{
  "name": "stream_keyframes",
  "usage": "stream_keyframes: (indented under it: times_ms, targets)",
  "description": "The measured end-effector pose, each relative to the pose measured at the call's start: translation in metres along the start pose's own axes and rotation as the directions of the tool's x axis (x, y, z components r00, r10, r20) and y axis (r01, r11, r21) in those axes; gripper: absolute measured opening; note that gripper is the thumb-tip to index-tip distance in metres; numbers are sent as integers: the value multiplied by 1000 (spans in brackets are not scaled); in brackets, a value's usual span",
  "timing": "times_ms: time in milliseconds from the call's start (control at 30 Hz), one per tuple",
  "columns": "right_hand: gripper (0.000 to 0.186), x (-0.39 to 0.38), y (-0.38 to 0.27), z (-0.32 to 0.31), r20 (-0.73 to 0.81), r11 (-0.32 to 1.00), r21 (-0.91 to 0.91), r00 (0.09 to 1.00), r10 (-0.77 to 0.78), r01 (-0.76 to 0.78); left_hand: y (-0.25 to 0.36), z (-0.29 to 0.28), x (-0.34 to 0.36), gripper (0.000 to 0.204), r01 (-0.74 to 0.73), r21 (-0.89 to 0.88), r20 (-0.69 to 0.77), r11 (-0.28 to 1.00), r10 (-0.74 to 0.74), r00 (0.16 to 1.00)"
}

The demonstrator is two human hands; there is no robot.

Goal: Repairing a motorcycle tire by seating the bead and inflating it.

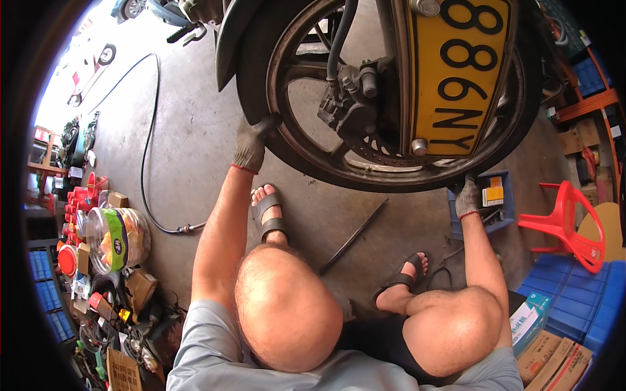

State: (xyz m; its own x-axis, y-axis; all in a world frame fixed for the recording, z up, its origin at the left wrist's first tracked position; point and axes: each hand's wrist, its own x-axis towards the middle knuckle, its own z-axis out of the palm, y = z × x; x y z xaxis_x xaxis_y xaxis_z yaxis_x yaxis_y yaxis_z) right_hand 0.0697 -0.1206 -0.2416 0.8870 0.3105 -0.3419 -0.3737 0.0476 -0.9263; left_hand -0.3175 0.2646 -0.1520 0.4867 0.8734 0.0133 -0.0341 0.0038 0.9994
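Nearest the camera, noted bent bare knees point(290, 309), on the near side of the motorcycle wheel point(306, 70). Located wheel between left hand point(253, 140) and right hand point(467, 197), both gloved. Observed left hand at wheel's left edge, fingers clamped on the tyre point(253, 78). Observed right hand touching wheel's lower right edge; unable to tell closure of fingers, mostly hidden by tyre. Recorded brake caliper point(352, 107) within wheel's rim and yellow plate point(450, 78) across wheel's right part. Also logged dark rod point(353, 236) on near side of wheel; blue bin point(505, 225) just beside wheel's lower right edge; red plastic chair point(567, 215) farther right of wheel; black hose point(144, 156) well left of wheel
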Motion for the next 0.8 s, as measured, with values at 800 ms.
stream_keyframes:
  times_ms: [800]
  targets:
    - [30, -158, 118, 68, 895, -272, -392, 433, 110, 879, -37, 9, -22, 32, 95, -208, 29, 974, -90, 995]
